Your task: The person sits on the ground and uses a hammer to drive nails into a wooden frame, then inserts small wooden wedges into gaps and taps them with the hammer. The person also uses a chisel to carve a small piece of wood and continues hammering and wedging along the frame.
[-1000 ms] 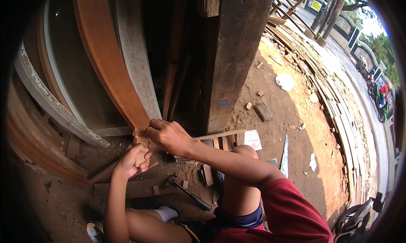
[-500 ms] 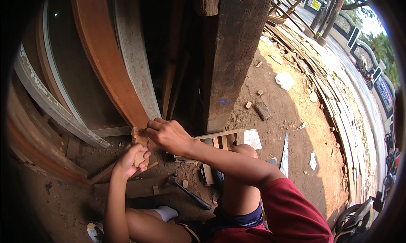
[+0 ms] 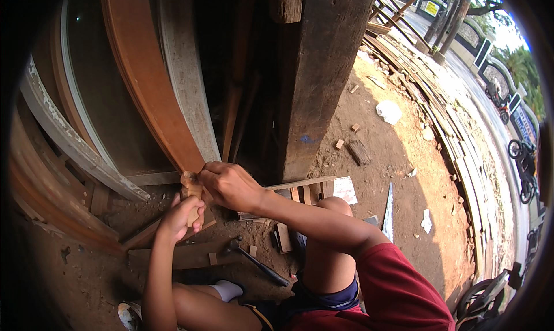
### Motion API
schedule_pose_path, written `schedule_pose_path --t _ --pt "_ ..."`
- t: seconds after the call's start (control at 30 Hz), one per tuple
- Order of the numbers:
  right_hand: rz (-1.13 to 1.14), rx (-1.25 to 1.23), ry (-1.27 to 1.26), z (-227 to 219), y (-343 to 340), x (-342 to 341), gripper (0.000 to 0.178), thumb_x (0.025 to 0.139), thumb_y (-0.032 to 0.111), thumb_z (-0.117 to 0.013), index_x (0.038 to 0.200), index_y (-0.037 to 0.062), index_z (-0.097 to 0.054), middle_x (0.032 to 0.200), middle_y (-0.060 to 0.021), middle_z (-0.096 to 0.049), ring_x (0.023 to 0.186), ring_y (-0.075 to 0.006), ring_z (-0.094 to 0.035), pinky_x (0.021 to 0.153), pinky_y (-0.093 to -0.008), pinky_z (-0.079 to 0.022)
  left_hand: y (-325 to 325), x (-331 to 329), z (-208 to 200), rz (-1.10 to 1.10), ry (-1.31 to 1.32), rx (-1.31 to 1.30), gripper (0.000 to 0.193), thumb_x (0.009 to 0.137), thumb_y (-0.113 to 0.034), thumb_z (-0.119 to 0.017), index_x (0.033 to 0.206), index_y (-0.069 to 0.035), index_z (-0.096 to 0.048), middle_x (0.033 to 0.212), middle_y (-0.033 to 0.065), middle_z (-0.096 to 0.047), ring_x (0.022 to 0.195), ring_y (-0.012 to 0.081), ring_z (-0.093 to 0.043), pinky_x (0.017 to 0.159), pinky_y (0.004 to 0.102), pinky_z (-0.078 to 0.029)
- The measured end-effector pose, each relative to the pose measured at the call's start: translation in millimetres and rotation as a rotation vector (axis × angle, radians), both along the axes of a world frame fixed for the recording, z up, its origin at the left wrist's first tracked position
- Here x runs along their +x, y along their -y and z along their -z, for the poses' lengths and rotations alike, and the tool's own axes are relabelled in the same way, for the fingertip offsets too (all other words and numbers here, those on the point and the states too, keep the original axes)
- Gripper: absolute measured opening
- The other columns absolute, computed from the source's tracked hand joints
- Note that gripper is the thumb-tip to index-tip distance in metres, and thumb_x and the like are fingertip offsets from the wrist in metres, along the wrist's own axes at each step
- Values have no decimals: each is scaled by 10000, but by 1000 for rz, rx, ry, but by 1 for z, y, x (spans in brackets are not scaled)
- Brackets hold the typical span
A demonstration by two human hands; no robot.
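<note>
My left hand is closed around a short, light-brown wood block with a rough, notched upper end. Against the right side of that block, my right hand is closed in a pinch, its knuckles up. Whatever lies between its fingers is hidden. Both hands are by the lower end of a tall reddish-brown wooden frame. Below them on the dirt lies a hammer with a black handle.
A thick dark wooden post rises beyond my right hand. On the ground to the right are a saw blade and a charred-looking wood chunk. Long stacked boards line the roadside; a motorcycle is on the road.
My hands have shifted only slightly around the wood block, and my right hand remains closed beside it. On the road at the far right, a motorcycle has come more plainly into view.
</note>
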State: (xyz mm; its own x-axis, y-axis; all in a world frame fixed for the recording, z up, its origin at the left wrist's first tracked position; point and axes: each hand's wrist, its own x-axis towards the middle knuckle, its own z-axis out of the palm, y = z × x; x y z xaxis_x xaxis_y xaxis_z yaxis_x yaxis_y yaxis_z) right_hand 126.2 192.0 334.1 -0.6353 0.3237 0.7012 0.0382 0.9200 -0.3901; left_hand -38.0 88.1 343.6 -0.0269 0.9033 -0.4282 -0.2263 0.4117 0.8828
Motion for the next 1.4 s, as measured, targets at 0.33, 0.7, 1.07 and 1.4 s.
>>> schedule_pose_path --t 0.33,0.7,1.07,1.4 --pt "-25 29 -190 -19 6 4 165 761 13 -676 889 -36 -583 776 -139 -558 694 -321 -591 582 -395 -484 0 8 10 -178 -717 507 195 804 -68 -571 964 7 -489 754 120 -576 537 252 -566 511 366 -468" --pt "-253 400 -576 -82 45 39 181 727 -21 -728 886 -57 -649 854 -156 -641 786 -262 -673 638 -307 -572 26 33 -66 -259 -1369 1541 361 822 -149 -651 1081 -16 -438 879 113 -514 682 190 -507 615 316 -439" --pt "-301 -640 -68 -75 29 42 163 895 109 -632 815 -33 -626 780 -78 -635 644 -134 -578 558 -268 -448 17 51 -59 -147 -956 935 362 682 -30 -681 999 -7 -507 792 136 -548 715 329 -585 685 365 -492" --pt "-755 -1267 221 -74 10 47 237 987 167 -489 854 6 -601 646 -22 -596 532 -43 -480 470 -193 -349 -4 23 -60 -33 -1482 1265 429 659 -74 -726 1030 -40 -513 884 131 -513 864 358 -542 910 506 -437"
